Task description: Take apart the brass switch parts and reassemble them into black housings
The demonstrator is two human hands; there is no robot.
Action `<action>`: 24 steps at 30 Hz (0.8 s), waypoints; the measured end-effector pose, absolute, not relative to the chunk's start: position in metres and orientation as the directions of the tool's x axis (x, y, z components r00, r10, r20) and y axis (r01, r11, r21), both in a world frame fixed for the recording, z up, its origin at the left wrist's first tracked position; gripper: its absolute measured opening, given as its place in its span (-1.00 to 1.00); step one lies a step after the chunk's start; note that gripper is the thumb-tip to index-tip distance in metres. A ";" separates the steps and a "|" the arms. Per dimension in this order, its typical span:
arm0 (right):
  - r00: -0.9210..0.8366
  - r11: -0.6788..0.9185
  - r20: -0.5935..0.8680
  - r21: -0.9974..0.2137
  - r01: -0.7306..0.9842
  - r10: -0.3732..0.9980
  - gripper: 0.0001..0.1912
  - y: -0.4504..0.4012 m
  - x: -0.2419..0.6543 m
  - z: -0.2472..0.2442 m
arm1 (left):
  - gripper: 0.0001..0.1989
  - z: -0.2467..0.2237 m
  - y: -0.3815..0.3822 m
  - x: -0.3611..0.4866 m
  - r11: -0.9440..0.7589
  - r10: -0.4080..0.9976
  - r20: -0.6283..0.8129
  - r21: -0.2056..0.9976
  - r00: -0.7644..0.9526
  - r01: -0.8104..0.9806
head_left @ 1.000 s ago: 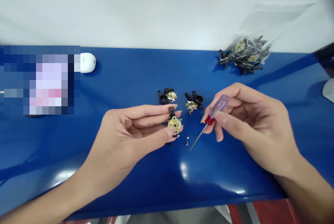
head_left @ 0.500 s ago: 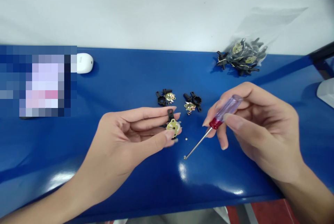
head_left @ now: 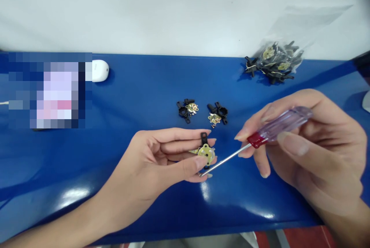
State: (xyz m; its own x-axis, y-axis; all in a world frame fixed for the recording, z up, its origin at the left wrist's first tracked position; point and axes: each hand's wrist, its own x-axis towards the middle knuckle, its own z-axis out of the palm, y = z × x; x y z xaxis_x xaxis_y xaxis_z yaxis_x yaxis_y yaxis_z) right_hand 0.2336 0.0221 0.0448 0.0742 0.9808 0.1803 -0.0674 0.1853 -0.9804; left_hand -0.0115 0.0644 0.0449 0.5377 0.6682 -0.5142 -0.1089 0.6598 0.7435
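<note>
Left hand [head_left: 150, 165] pinches a brass-and-black part [head_left: 206, 153] above the blue bench [head_left: 124, 90], brass face up and exposed; right hand [head_left: 315, 151] narrowly grips a screwdriver [head_left: 279, 129] in its fingers, tip just beside the part.

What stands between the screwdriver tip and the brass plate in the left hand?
The thumb of the left hand seems to: the tip of the screwdriver, held in the right hand, ends just below that thumb, with the brass plate above it. Nothing else visible intervenes.
</note>
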 end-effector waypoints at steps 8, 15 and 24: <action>0.075 0.197 0.190 -0.975 -0.101 0.979 -0.86 0.021 0.233 0.045 | -0.69 0.045 0.064 -0.011 0.658 0.668 -0.510 0.745 0.543 -0.109; 0.134 0.251 0.249 -0.968 0.007 0.959 -0.85 0.016 0.230 0.051 | -0.66 0.045 0.066 -0.014 0.667 0.667 -0.513 0.734 0.540 -0.127; -0.088 0.345 0.336 -0.865 0.364 0.938 -0.81 0.006 0.257 0.056 | -0.66 0.045 0.070 -0.013 0.659 0.687 -0.503 0.736 0.525 -0.157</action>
